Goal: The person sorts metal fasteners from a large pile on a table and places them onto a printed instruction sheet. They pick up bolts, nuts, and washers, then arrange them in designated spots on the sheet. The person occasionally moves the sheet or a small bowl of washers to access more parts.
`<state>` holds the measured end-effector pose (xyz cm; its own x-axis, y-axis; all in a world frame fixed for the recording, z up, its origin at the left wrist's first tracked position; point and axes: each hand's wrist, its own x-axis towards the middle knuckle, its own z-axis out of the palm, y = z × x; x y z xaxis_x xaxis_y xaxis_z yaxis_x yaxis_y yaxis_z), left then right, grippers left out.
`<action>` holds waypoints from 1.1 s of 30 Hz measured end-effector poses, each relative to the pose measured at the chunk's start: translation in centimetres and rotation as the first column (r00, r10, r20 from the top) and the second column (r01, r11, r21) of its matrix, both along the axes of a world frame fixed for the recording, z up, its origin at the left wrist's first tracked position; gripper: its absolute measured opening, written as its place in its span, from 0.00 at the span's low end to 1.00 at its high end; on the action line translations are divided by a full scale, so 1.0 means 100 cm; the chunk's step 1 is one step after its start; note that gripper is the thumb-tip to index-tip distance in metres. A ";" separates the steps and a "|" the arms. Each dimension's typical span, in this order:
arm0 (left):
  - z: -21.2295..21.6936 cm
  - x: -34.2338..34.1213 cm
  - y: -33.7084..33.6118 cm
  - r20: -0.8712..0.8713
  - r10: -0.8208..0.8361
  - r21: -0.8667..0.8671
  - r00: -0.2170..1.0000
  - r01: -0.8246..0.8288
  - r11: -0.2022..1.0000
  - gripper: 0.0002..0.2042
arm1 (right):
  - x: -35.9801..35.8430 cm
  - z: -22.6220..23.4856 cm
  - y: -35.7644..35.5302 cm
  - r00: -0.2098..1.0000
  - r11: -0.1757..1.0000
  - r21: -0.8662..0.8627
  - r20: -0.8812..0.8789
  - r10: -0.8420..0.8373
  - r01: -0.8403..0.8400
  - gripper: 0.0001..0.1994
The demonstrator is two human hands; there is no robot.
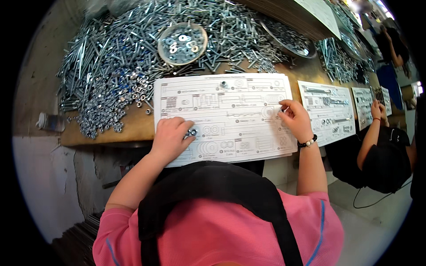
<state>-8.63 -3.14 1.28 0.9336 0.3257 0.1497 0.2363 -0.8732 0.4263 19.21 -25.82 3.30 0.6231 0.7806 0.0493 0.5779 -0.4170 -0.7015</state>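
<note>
My left hand (170,140) rests at the left side of a printed white sheet (248,99) with part drawings. Its thumb and fingers close around small shiny nuts (191,132) at the sheet's surface. At the sheet's right edge, my right hand (296,119) pinches a small metal piece (282,109), partly covered by the fingertips; its kind is too small to make out. A single nut (223,84) lies by itself near the top of the sheet. The sheet appears to lie on a stack of similar sheets.
Loose bolts (106,48) and a pile of nuts (102,113) cover the wooden table beyond and left. A round dish of washers (182,44) sits among them. Right are a metal bowl (290,37), a sheet with hardware (328,111) and a co-worker's hands (378,111).
</note>
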 end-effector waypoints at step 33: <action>-0.006 0.047 -0.048 0.068 -0.324 -0.160 0.944 0.331 0.930 0.13 | -0.031 0.000 -0.003 0.986 0.989 0.136 0.165 0.036 -0.059 0.10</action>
<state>-3.94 -7.97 0.71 0.9870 0.0262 0.1588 -0.0710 -0.8145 0.5759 16.08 -26.09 3.27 0.5599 0.7875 0.2576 0.7056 -0.2903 -0.6464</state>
